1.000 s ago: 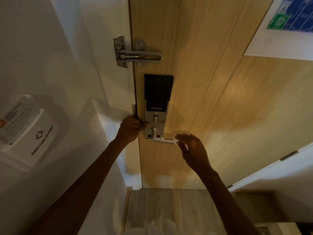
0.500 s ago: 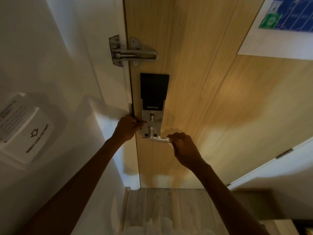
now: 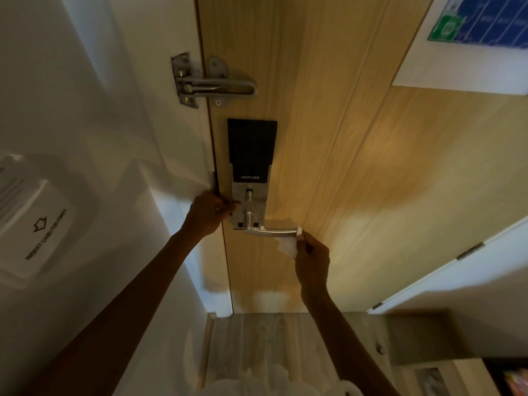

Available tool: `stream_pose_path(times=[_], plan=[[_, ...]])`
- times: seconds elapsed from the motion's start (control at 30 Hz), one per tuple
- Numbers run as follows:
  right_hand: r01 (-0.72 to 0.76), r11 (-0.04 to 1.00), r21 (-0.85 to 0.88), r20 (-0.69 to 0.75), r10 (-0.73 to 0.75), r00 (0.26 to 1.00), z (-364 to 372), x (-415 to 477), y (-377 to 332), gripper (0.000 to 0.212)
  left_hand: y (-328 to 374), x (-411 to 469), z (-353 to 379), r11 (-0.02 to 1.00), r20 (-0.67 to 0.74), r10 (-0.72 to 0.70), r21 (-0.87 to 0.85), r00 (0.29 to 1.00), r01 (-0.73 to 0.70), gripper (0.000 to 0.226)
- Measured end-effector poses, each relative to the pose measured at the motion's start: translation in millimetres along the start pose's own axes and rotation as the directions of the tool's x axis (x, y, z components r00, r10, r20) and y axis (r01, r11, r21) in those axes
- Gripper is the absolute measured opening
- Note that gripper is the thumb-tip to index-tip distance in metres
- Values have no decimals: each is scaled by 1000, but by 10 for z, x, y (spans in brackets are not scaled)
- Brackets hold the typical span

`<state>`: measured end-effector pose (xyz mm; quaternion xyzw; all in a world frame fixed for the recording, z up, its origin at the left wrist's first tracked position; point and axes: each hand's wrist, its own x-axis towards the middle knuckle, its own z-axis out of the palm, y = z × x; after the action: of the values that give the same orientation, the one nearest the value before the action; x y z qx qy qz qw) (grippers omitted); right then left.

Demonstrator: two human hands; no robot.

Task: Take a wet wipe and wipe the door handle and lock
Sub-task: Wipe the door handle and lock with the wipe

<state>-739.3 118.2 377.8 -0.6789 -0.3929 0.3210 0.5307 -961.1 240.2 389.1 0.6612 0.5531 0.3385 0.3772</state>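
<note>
A silver lever door handle (image 3: 271,231) juts right from a lock plate with a black "SMART LOCK" panel (image 3: 252,150) on a light wooden door (image 3: 357,172). My right hand (image 3: 313,260) pinches a white wet wipe (image 3: 288,246) at the free end of the handle, the wipe hanging just under the lever. My left hand (image 3: 210,211) presses on the door edge beside the lock plate, fingertips touching the plate's left side.
A metal swing-bar door guard (image 3: 211,82) sits above the lock. A white key-card holder (image 3: 34,221) is on the left wall. A posted notice (image 3: 468,38) hangs top right on the door. Wood-look floor (image 3: 271,344) lies below.
My right hand slid along the lever from near the lock plate out to its free end, and the wipe now shows below the handle. The left hand stayed at the door edge.
</note>
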Motion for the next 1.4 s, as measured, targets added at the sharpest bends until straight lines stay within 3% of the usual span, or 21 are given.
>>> stream_pose_path(times=[0.13, 0.23, 0.3, 0.4, 0.63, 0.73, 0.83, 0.9, 1.07, 1.23, 1.4], plan=[[145, 975, -170, -81, -160, 984, -38, -52, -31, 23, 14, -29, 7, 996, -6, 8, 87, 1000, -8, 33], [170, 966, -195, -65, -186, 980, -44, -6, -39, 25, 63, -56, 3, 985, -6, 30, 169, 1000, -28, 37], [209, 953, -219, 4, -214, 977, -106, 35, -54, 24, 85, -69, 3, 979, -12, 33, 201, 999, -30, 37], [401, 854, -331, 182, -359, 915, -331, 109, -79, 18, 115, -80, 3, 976, -18, 46, 215, 999, -41, 37], [518, 835, -184, 86, -511, 855, -371, 202, -425, 20, 56, -44, -15, 963, 7, 71, 261, 997, -70, 40], [575, 760, -303, 250, -519, 818, -187, 229, -333, 25, 62, -38, -10, 959, 13, 91, 268, 996, -91, 41], [656, 608, -447, 451, -480, 752, -96, 168, -170, 30, 75, -42, -6, 955, 14, 102, 280, 995, -102, 42], [678, 572, -463, 468, -492, 734, -90, 157, -102, 30, 85, -43, -3, 956, 10, 105, 275, 994, -103, 43], [678, 645, -353, 448, -520, 728, -179, 325, -233, 19, 95, -41, -4, 944, 7, 122, 308, 992, -118, 45], [739, 544, -399, 586, -469, 661, -153, 472, -226, 17, 113, -50, -5, 935, -1, 134, 331, 991, -126, 46], [803, 472, -364, 612, -528, 589, -65, 449, -245, 12, 109, -52, -17, 946, -7, 135, 297, 991, -126, 45]])
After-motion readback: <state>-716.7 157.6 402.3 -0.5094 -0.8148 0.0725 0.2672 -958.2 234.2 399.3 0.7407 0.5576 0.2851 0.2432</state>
